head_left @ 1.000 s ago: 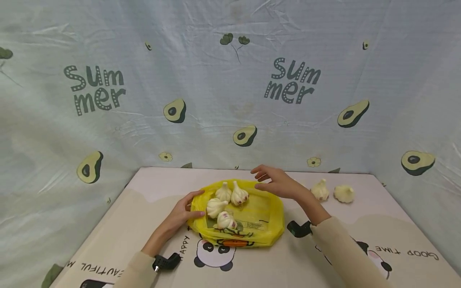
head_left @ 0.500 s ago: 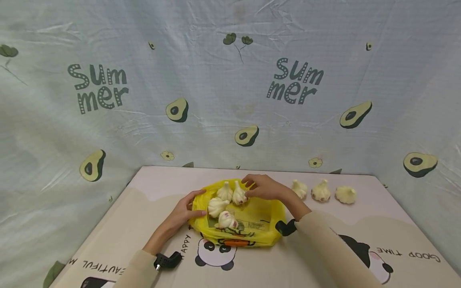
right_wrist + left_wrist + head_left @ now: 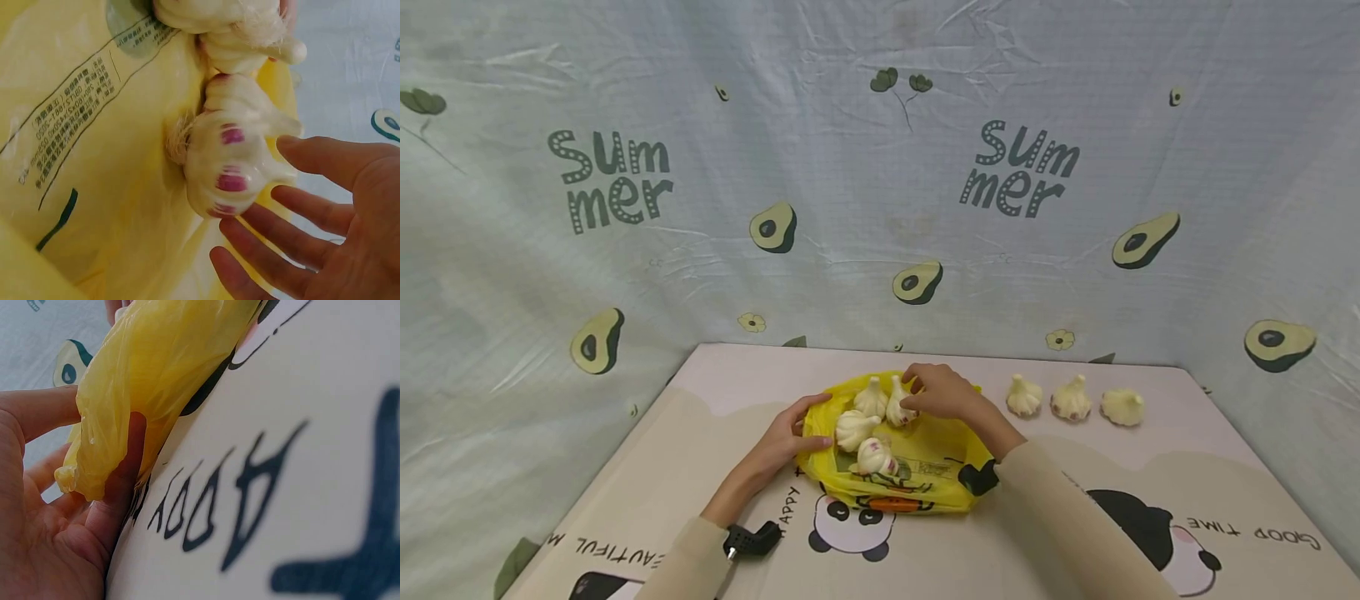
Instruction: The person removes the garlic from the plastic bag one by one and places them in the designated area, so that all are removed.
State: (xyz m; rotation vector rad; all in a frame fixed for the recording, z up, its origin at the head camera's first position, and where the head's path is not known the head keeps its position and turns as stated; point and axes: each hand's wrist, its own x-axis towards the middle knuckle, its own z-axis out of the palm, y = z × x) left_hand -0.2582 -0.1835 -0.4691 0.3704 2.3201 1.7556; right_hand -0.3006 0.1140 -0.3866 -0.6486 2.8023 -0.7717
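A yellow plastic bag [image 3: 936, 492] lies spread open on the table with several white garlic bulbs [image 3: 854, 430] grouped in its left half. My left hand [image 3: 782, 437] holds the bag's left side, its thumb on one side of the plastic and fingers on the other; bunched plastic [image 3: 103, 437] sits between them. At the bag's far side, my right hand [image 3: 942, 392] reaches over a purple-marked garlic bulb [image 3: 228, 165]. Its fingers are spread and slightly bent, fingertips close to the bulb and thumb tip by the stem. Contact is hard to tell.
Three more garlic bulbs stand in a row at the back right: a left one [image 3: 1023, 397], a middle one [image 3: 1071, 398] and a right one [image 3: 1123, 407]. The table [image 3: 985, 558] has a panda-print cover. A printed cloth [image 3: 850, 167] hangs behind and beside it.
My right hand has come left and down from above the bag's far right rim to the garlic bulb, uncovering a bulb on the table. The left hand keeps its place on the bag.
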